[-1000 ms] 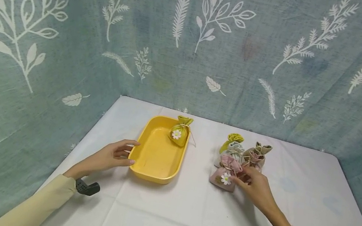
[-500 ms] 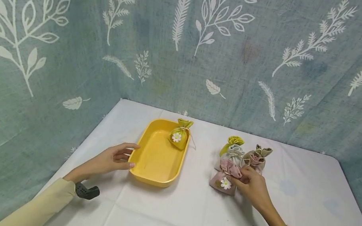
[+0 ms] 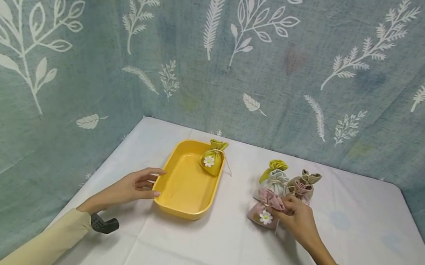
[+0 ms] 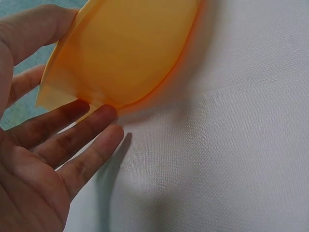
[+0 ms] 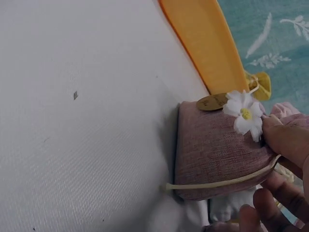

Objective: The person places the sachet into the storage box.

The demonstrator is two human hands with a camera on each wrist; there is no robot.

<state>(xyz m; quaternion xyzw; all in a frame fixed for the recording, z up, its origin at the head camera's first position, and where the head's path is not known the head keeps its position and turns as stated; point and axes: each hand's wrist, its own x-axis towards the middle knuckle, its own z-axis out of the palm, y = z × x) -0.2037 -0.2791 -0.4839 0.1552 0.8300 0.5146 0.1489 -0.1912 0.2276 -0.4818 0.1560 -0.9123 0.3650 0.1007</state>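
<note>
My right hand [image 3: 301,221] pinches the neck of a pink pouch [image 3: 260,212] with a white flower; in the right wrist view the pink pouch [image 5: 217,150] fills the middle, thumb and fingers at its tied neck. Against it stand a pale grey pouch [image 3: 275,181], a green pouch [image 3: 276,165] and brownish pouches [image 3: 302,182]. My left hand [image 3: 130,189] touches the left side of the yellow tray [image 3: 186,184], thumb at the rim and fingers spread. In the left wrist view, fingertips rest on the tray wall [image 4: 125,53]. A green pouch [image 3: 211,161] lies at the tray's back right corner.
A white cloth [image 3: 216,256] covers the table. A blue-green curtain [image 3: 219,91] with white leaf prints hangs behind it and along the left side. The tray stands left of the grouped pouches, with table surface between them.
The right hand's fingers have closed on the pink pouch's neck, and its top has tilted slightly. The left hand stays at the tray. The view has shifted slightly.
</note>
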